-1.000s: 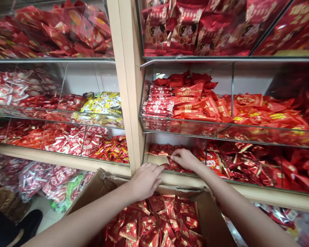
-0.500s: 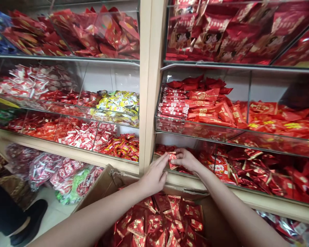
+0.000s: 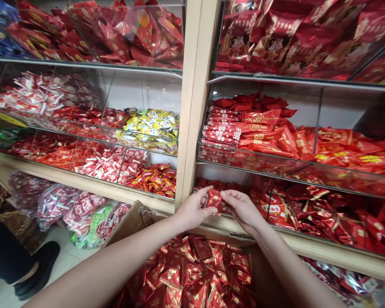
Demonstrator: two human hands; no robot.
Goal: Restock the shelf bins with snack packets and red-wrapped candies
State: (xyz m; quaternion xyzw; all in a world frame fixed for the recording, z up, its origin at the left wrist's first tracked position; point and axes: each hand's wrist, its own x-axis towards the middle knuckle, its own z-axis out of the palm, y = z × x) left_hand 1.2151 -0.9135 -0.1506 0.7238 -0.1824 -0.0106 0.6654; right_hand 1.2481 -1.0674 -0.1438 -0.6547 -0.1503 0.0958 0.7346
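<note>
One red and gold candy packet (image 3: 214,202) is held between both hands, just in front of the lower right shelf bin. My left hand (image 3: 195,209) grips its left side, with the thumb at the lower edge. Fingers of my right hand (image 3: 242,207) pinch its right edge from the other side. Below my forearms, a cardboard box (image 3: 123,224) holds a heap of similar red packets with gold print (image 3: 195,273). Behind my hands, the bin contains more small red packets (image 3: 223,185).
Shelves of wrapped sweets fill the wall, split by a wooden upright (image 3: 192,102). Clear panels (image 3: 250,159) front the bins. Bags of candy (image 3: 59,205) lie on the floor at left. Another person's black shoe (image 3: 40,267) is at the left edge.
Both hands have drawn back slightly from the bin, and the packet has turned so its gold-printed face shows. My left hand's fingers have closed around it. The view has shifted slightly.
</note>
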